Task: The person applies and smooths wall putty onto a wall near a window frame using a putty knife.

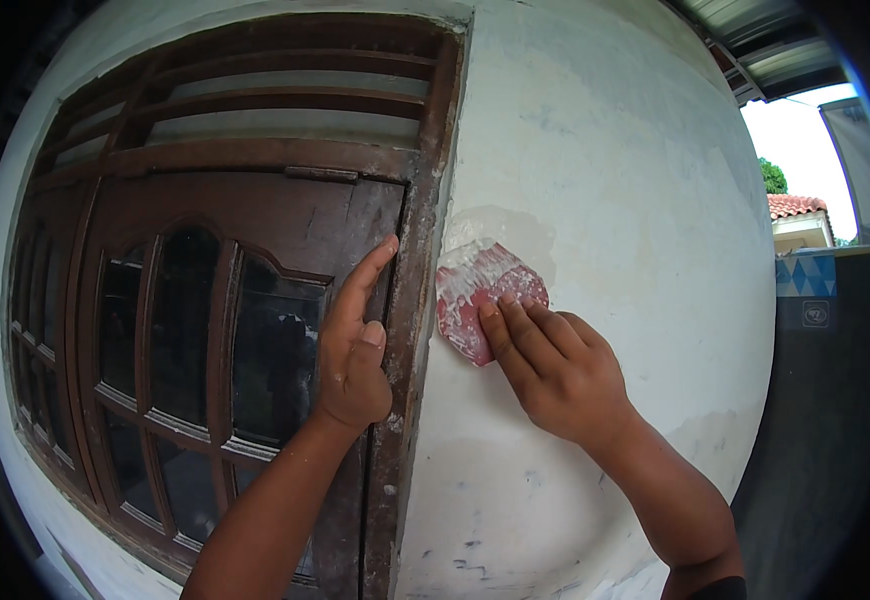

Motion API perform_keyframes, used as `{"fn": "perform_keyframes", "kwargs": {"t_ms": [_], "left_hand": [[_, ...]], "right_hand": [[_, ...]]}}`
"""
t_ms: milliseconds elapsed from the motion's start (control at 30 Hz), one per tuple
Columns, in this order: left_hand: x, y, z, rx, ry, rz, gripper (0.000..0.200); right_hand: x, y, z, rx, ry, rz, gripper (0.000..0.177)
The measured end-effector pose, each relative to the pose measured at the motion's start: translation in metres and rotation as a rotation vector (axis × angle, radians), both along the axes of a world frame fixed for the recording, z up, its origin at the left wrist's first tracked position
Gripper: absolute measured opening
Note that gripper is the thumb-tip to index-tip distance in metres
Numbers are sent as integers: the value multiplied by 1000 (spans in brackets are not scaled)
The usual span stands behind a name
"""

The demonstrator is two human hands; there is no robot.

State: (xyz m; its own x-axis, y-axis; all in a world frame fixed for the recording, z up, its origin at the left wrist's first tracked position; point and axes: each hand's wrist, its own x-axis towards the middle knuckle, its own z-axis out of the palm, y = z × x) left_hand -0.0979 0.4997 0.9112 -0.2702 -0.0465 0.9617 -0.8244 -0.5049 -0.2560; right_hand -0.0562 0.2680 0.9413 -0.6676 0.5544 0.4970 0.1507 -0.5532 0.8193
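My right hand presses a red, putty-smeared flat scraper pad against the white plastered wall, just right of the door frame. A patch of fresh white filler lies above the pad. My left hand rests flat against the dark wooden window frame, fingers extended upward, holding nothing.
A brown wooden window with arched glass panes fills the left. The wall paint is worn and patchy. At the far right stand a dark metal gate and a neighbouring tiled roof under bright sky.
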Motion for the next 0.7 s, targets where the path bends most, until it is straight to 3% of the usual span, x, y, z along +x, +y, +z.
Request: {"fn": "perform_keyframes", "kwargs": {"t_ms": [100, 300, 400, 567, 667, 700], "left_hand": [[-1, -1, 0, -4, -8, 32, 69], [-1, -1, 0, -7, -25, 28, 69], [0, 1, 1, -1, -21, 30, 69], [0, -1, 0, -4, -16, 50, 69], [0, 0, 1, -8, -27, 50, 69], [0, -1, 0, -7, -22, 37, 69]], "right_hand": [[-7, -10, -12, -6, -6, 27, 37], [0, 5, 34, 93, -43, 62, 40], [3, 6, 8, 50, 27, -48, 38], [-12, -15, -26, 39, 69, -30, 33], [-29, -25, -15, 48, 222, 214, 33], [-38, -28, -8, 39, 417, 339, 23]]}}
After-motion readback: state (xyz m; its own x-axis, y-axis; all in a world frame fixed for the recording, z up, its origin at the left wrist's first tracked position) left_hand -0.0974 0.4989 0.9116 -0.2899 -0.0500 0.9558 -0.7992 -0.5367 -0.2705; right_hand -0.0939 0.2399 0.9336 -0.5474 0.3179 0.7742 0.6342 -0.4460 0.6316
